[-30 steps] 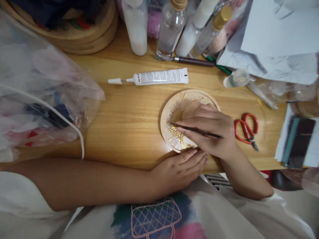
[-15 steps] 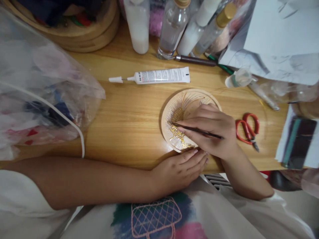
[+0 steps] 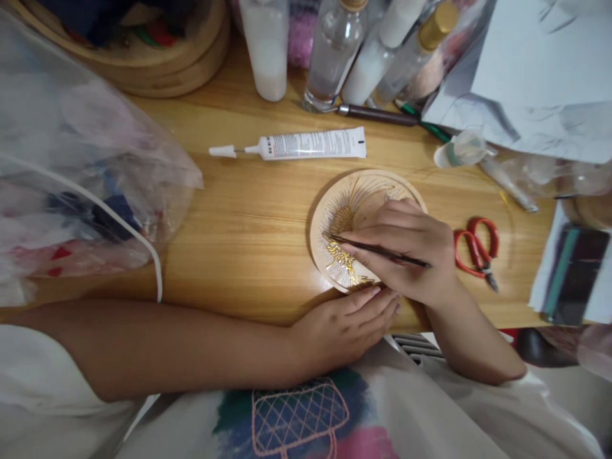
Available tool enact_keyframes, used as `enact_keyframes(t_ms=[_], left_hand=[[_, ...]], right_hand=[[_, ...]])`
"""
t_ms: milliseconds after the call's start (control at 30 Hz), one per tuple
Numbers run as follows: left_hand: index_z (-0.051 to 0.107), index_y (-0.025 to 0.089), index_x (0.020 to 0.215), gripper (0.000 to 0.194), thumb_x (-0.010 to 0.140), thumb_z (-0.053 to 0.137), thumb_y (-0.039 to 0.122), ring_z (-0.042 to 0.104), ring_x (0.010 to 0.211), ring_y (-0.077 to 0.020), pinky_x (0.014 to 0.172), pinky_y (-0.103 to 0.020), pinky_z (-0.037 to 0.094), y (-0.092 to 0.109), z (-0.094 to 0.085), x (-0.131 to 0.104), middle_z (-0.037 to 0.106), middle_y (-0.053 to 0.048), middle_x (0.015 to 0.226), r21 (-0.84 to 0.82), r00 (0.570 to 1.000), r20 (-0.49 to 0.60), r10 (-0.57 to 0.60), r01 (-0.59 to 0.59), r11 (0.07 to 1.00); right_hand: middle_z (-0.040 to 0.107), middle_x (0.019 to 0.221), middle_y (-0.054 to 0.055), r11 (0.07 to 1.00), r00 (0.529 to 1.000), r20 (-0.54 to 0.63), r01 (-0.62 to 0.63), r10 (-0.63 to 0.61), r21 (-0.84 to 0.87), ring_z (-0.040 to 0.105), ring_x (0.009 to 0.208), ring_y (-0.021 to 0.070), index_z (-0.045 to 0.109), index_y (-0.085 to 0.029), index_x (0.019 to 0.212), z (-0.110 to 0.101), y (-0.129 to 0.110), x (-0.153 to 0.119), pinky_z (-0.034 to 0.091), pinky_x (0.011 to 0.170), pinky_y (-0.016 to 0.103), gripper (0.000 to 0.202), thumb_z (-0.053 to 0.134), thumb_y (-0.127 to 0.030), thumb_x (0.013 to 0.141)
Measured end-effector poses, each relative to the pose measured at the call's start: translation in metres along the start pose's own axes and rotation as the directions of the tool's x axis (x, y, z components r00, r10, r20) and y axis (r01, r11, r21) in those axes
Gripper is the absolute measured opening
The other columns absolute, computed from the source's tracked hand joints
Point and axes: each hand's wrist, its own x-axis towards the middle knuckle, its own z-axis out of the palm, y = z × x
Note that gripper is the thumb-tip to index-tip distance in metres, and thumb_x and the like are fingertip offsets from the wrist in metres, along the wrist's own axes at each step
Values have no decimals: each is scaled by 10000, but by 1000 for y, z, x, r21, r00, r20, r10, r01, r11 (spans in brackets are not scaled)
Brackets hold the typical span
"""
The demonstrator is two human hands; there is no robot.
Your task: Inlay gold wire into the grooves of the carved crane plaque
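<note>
A round pale wooden disc point(image 3: 319, 239) lies on the table, bearing thin drawn lines and raised gold wire shapes. My right hand point(image 3: 411, 252) is closed round dark, slim tweezers point(image 3: 382, 249), whose tip touches the gold work left of the disc's middle. The palm covers the disc's right part. At the disc's lower edge rests my left hand point(image 3: 347, 325), its fingers lying flat and slightly apart, nothing held in it. Whatever the tweezers' tip grips is too small to tell.
Above the disc lies a white glue tube point(image 3: 310, 144). Red-handled pliers point(image 3: 478, 252) are at the right, beyond them a dark phone-like object point(image 3: 576, 274). Bottles point(image 3: 335, 54) and a dark-handled tool point(image 3: 377, 115) stand or lie behind. A plastic bag point(image 3: 95, 166) fills the left.
The view has shifted very slightly. Both hands, the tweezers and the disc keep the same places relative to each other.
</note>
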Motion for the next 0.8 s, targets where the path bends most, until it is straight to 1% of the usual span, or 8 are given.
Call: enact_keyframes(t_ms=[100, 333, 467, 667, 800], left_hand=[[530, 149, 1417, 448, 1030, 318, 225, 510, 1344, -161, 1174, -340, 348, -1, -1, 0, 546, -61, 1472, -1, 1000, -3, 1, -1, 1000], [508, 123, 1429, 453, 1028, 333, 239, 504, 1350, -177, 1183, -359, 334, 0, 0, 0, 533, -93, 1478, -6, 1000, 11, 16, -16, 1000], [524, 136, 1421, 453, 1028, 311, 212, 506, 1351, -169, 1178, -345, 345, -1, 0, 0, 542, -70, 1474, -8, 1000, 0, 5, -5, 1000], [470, 121, 1457, 470, 1033, 316, 255, 455, 1400, -190, 1199, -369, 305, -2, -3, 0, 471, -100, 1529, 35, 999, 44, 17, -18, 999], [477, 116, 1451, 471, 1032, 325, 271, 459, 1396, -198, 1198, -378, 304, -1, -2, 0, 478, -109, 1522, 28, 999, 36, 19, -20, 999]], right_hand=[[716, 739, 36, 1000, 1000, -4, 3, -3, -4, 651, 689, 163, 740, -190, 907, 0, 0, 0, 467, 647, 334, 56, 701, -205, 870], [719, 743, 36, 1000, 1000, -7, 6, -6, -3, 655, 684, 161, 742, -190, 903, -1, 0, 0, 477, 650, 332, 54, 704, -203, 866], [725, 747, 31, 1000, 1000, -16, -3, 3, -10, 662, 692, 161, 741, -202, 896, -4, -2, 0, 479, 648, 331, 45, 711, -206, 862], [733, 753, 42, 1000, 999, -50, -12, 12, 3, 664, 679, 171, 744, -202, 880, -8, -2, 1, 479, 631, 343, 35, 716, -205, 858], [732, 756, 36, 1000, 999, -31, -13, 14, 11, 664, 679, 170, 749, -218, 878, -9, -1, 1, 489, 631, 340, 53, 696, -217, 872]])
